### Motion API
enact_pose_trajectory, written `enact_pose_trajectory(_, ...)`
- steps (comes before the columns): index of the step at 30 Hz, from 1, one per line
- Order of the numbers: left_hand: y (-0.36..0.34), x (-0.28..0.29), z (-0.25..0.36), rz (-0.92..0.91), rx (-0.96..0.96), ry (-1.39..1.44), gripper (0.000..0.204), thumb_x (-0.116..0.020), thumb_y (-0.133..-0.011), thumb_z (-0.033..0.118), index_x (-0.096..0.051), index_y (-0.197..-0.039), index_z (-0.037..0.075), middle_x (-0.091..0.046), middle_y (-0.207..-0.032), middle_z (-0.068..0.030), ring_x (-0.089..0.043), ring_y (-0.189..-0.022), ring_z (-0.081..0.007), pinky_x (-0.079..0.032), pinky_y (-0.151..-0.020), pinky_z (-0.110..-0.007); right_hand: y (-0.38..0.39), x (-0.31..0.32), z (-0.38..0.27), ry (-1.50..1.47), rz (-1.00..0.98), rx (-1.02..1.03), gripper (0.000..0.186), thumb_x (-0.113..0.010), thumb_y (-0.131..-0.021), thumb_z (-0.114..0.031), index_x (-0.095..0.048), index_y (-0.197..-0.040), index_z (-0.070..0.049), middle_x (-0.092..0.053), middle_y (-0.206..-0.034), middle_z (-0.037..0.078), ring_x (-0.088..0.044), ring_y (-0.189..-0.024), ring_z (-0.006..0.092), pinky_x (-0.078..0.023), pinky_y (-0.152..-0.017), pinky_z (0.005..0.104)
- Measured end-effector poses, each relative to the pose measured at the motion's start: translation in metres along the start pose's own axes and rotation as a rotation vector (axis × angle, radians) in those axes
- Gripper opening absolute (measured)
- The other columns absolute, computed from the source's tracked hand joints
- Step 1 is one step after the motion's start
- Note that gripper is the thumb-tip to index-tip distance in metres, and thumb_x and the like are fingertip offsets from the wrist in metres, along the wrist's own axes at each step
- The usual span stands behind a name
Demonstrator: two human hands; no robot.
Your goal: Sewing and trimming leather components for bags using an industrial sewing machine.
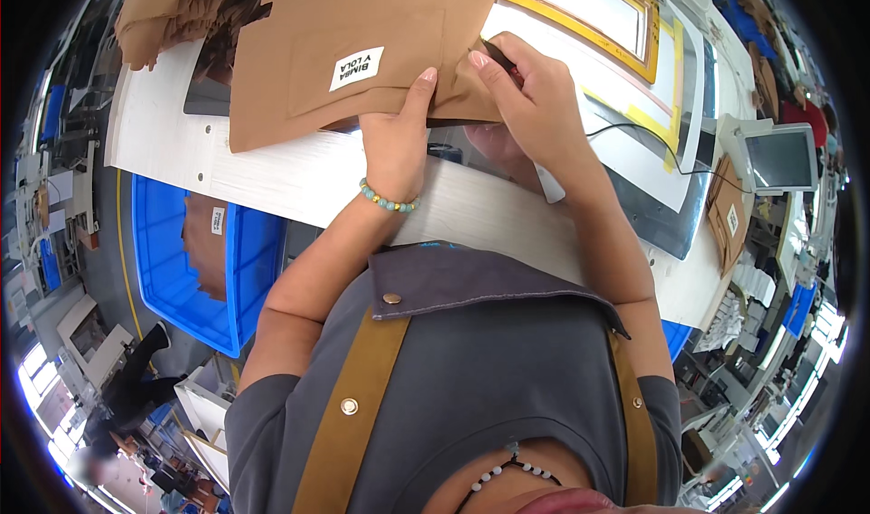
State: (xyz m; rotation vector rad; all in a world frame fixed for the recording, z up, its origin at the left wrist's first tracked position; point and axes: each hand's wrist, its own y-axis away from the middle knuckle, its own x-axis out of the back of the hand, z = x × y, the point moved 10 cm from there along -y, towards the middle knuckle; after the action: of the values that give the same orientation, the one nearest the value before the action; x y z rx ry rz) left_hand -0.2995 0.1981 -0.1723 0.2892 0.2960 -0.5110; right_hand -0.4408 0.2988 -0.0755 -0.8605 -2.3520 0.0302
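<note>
A brown fabric panel [272,70] with a white printed label [356,68] and a faint stitched or pressed rectangle around it lies across the front of the worktable. My left hand [396,147] grips its near edge, thumb on top and fingers hidden underneath. At the panel's right end, my right hand [539,97] pinches the bunched cloth between thumb and fingers. Something dark shows beside those fingertips; whether it is a tool or the cloth's underside, I cannot tell. Below the right hand, a pale flat piece hangs at the table edge, partly hidden.
Stacked brown fabric [168,15] lies at the far left. A yellow frame [634,24] stands at the back right, over white sheets with yellow edging. A thin black cable crosses there. Blue bins [181,310] holding a brown piece sit below left. A monitor [781,159] is at right.
</note>
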Motion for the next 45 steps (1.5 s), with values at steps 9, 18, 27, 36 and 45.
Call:
enact_pose_trajectory(9, 0.001, -0.005, 0.001, -0.021, 0.051, 0.023, 0.028, -0.076, -0.101, 0.01, -0.068, -0.124, -0.005, -0.074, -0.121, -0.0095, -0.068, -0.106, -0.0146, -0.055, -0.092, -0.029, 0.003, -0.024, -0.002, 0.109, -0.155, 0.027, 0.023, -0.063, -0.102, -0.025, -0.072, -0.105, -0.005, -0.07, -0.074, 0.019, -0.07, -0.07, 0.0394, -0.054, -0.067, 0.048)
enact_pose_trajectory(18, 0.004, -0.003, 0.0, 0.005, 0.074, 0.008, 0.027, -0.076, -0.101, 0.011, -0.07, -0.122, -0.004, -0.074, -0.118, -0.0086, -0.068, -0.104, -0.0136, -0.055, -0.09, -0.028, 0.0, -0.013, -0.007, 0.199, -0.046, 0.112, 0.025, -0.065, -0.102, -0.028, -0.07, -0.096, -0.004, -0.071, -0.073, 0.016, -0.071, -0.069, 0.0371, -0.054, -0.064, 0.0462)
enact_pose_trajectory(27, 0.003, -0.001, -0.002, -0.006, 0.071, 0.008, 0.022, -0.073, -0.103, 0.012, -0.072, -0.117, -0.004, -0.075, -0.115, -0.0072, -0.069, -0.102, -0.0127, -0.055, -0.088, -0.028, 0.004, -0.023, -0.02, 0.333, -0.024, 0.344, 0.025, -0.072, -0.099, -0.03, -0.067, -0.089, -0.007, -0.069, -0.071, 0.009, -0.068, -0.061, 0.0295, -0.05, -0.054, 0.04)
enact_pose_trajectory(36, -0.002, 0.002, 0.0, 0.0, 0.083, -0.032, 0.023, -0.072, -0.104, 0.014, -0.071, -0.117, -0.005, -0.074, -0.113, -0.0072, -0.066, -0.097, -0.0126, -0.054, -0.085, -0.029, 0.011, -0.03, -0.022, 0.238, -0.263, 0.441, 0.028, -0.074, -0.096, -0.031, -0.066, -0.084, -0.007, -0.066, -0.066, 0.011, -0.065, -0.06, 0.0333, -0.048, -0.054, 0.0419)
enact_pose_trajectory(45, 0.001, -0.001, 0.002, -0.026, 0.084, 0.003, 0.022, -0.072, -0.104, 0.014, -0.072, -0.115, -0.005, -0.074, -0.109, -0.0049, -0.064, -0.095, -0.0093, -0.051, -0.082, -0.027, 0.007, -0.029, -0.014, 0.282, -0.132, 0.368, 0.027, -0.07, -0.1, -0.027, -0.064, -0.091, -0.002, -0.07, -0.075, 0.017, -0.069, -0.064, 0.0362, -0.052, -0.057, 0.0435)
